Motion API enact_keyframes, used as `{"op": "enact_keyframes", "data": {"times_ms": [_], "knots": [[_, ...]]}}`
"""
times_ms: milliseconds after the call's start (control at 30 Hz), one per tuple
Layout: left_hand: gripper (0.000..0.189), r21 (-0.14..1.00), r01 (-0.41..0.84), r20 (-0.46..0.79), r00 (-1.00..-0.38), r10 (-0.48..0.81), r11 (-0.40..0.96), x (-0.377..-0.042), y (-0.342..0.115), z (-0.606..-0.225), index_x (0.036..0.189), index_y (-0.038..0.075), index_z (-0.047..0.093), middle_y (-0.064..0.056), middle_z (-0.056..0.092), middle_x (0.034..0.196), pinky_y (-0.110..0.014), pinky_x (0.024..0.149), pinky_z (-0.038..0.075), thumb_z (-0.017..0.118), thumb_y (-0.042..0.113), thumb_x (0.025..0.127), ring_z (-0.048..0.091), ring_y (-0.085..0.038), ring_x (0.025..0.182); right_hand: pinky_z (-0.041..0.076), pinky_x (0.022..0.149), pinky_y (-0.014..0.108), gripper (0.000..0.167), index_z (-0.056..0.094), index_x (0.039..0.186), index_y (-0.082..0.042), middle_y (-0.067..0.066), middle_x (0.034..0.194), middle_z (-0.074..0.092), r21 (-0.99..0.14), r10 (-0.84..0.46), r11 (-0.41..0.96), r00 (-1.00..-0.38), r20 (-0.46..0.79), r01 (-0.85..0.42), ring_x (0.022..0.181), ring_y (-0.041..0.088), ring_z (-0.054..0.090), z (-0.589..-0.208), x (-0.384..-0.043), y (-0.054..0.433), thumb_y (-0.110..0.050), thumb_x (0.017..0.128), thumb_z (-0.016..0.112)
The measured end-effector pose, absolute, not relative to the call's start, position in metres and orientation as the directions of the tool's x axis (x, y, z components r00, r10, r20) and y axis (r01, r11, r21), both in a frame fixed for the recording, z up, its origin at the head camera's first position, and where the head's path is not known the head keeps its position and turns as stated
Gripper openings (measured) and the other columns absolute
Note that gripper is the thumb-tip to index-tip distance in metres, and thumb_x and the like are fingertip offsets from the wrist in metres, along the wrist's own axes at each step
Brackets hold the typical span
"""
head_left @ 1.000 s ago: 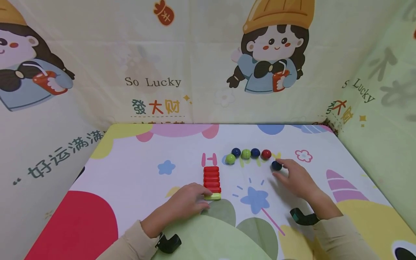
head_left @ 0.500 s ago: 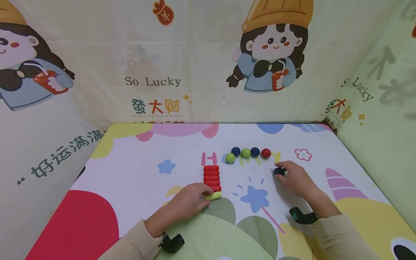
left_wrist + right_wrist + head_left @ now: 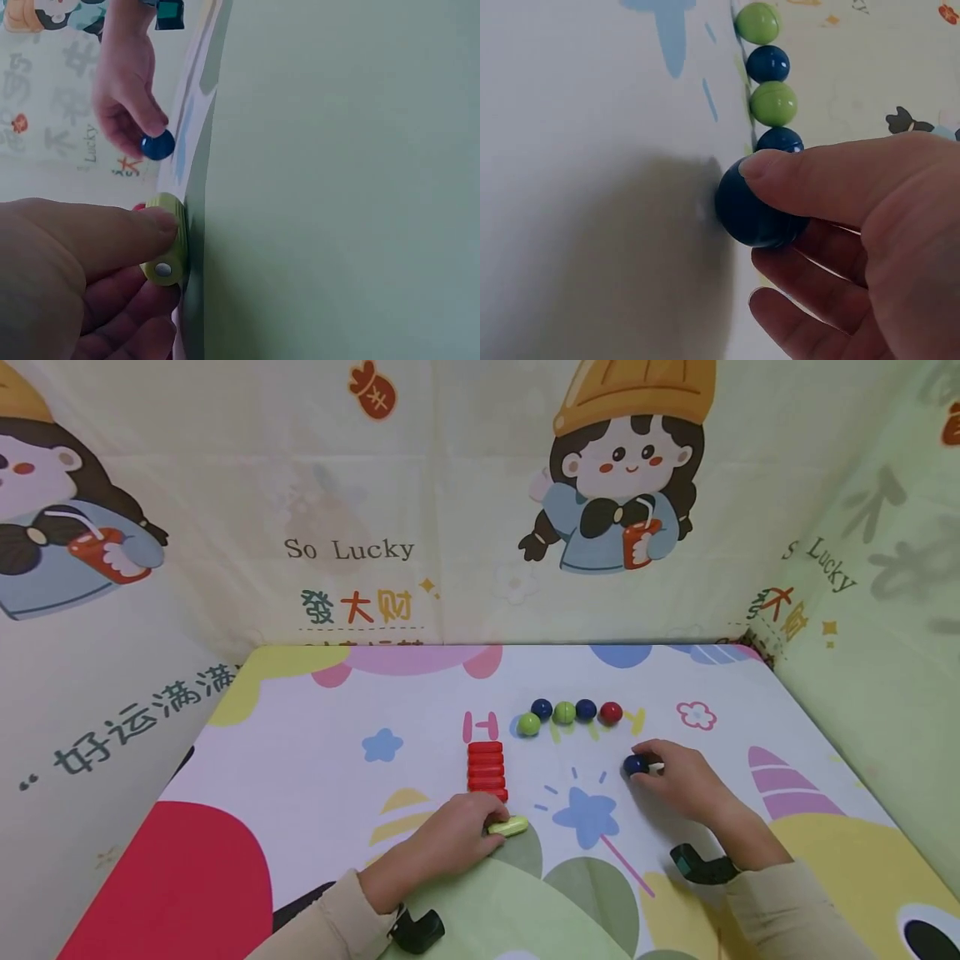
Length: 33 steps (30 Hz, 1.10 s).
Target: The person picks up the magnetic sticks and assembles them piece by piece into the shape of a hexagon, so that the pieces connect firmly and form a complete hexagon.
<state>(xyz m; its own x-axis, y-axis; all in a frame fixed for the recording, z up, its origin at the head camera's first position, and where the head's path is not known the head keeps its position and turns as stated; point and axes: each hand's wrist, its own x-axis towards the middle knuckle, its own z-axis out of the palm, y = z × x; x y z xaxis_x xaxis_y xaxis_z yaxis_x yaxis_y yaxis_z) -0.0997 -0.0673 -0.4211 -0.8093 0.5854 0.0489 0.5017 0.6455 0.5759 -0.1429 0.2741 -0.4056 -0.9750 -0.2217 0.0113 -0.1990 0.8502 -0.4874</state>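
Note:
My left hand (image 3: 450,835) pinches a yellow-green magnetic rod (image 3: 512,827) between thumb and fingers, low over the table and just nearer than a stack of red rods (image 3: 486,766) lying side by side. A round silver metal end shows on that rod (image 3: 162,268) in the left wrist view. Off to the right, my right hand (image 3: 686,781) pinches a dark blue ball (image 3: 635,764) with thumb and index finger. The right wrist view has the ball (image 3: 746,214) close to the white tabletop, its far side partly covered by the thumb.
Behind the hands lies an uneven row of balls: a light green ball (image 3: 528,725), a blue one, another green, another blue and a red ball (image 3: 611,713). The table (image 3: 300,760) wears a colourful printed cover. Printed cloth walls (image 3: 465,610) stand at the back and sides.
My left hand has drawn the yellow-green rod away from the red rods, toward me and rightward, turning it slightly. My right hand has brought the blue ball nearer to me.

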Motion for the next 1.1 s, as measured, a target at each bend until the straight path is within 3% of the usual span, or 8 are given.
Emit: {"op": "enact_keyframes", "data": {"times_ms": [700,1100], "knots": [[0.021,0.545,0.370,-0.074,-0.873,0.482,0.753,-0.122,0.030,-0.415,0.107,0.008,0.072,0.002,0.065,0.093,-0.018,0.073,0.049,0.077,0.016,0.088,0.056,-0.008,0.080,0.055,0.080,0.044,0.036,0.067,0.117,0.000,0.006,0.103,0.067,-0.519,-0.312,0.801,-0.948,0.060,-0.297,0.091,0.024,0.061,-0.408,-0.125,0.264,-0.009,0.084,0.079],[0.020,0.527,0.379,-0.060,-0.876,0.478,0.760,-0.137,0.050,-0.406,0.108,0.011,0.071,0.005,0.063,0.092,-0.016,0.073,0.047,0.076,0.018,0.090,0.054,-0.006,0.079,0.055,0.079,0.042,0.037,0.067,0.117,-0.001,0.004,0.104,0.067,-0.535,-0.318,0.791,-0.947,0.052,-0.295,0.092,0.023,0.062,-0.409,-0.121,0.262,-0.009,0.084,0.080]]}}
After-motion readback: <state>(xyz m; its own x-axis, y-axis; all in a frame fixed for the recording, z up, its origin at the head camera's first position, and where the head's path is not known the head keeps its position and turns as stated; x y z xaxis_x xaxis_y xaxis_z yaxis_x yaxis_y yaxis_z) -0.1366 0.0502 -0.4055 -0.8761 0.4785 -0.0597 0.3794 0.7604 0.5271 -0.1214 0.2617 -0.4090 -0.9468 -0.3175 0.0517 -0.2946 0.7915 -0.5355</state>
